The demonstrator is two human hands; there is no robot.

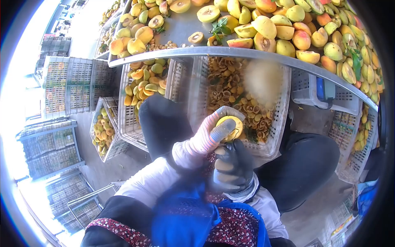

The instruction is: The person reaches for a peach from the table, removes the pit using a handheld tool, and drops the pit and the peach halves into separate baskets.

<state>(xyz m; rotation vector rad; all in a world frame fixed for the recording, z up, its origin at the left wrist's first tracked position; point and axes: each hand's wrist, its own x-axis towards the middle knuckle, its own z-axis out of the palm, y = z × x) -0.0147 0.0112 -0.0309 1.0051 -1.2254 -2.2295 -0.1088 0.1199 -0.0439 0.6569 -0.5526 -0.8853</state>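
My left hand [205, 133], in a pale striped glove with grey fingertips, pinches a round yellow peach half [233, 129] with the thumb across it. Just below and touching the fruit is my right hand [233, 168], in a dark grey glove with worn tan fingers. Its fingers are curled shut; what they hold, if anything, is hidden. Both hands are above my lap, at the near edge of a white crate [269, 151] holding many brown-orange pit pieces [257, 115].
A metal table [181, 31] spans the front, heaped with cut peaches [284, 33] and leaves. Left of the pit crate stands a crate of peach halves [146, 84]. Stacked crates [76, 82] line the left. A blue-and-white bin [325, 90] sits under the table at right.
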